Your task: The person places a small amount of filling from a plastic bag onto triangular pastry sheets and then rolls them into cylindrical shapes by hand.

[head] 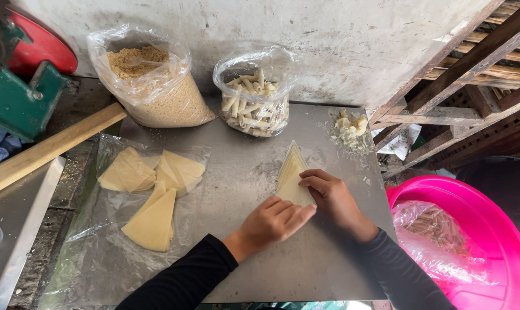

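Triangular pastry wrapper [290, 175], laid on the steel worktop [329, 264], was pressed at its wide end by left hand [274, 221] and right hand [329, 192], fingers together; even pressure was judged best for a tight roll.

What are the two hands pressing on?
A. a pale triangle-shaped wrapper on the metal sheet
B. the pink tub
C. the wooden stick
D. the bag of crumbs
A: the left hand and the right hand both rest on the triangular wrapper, which lies flat on the metal sheet.
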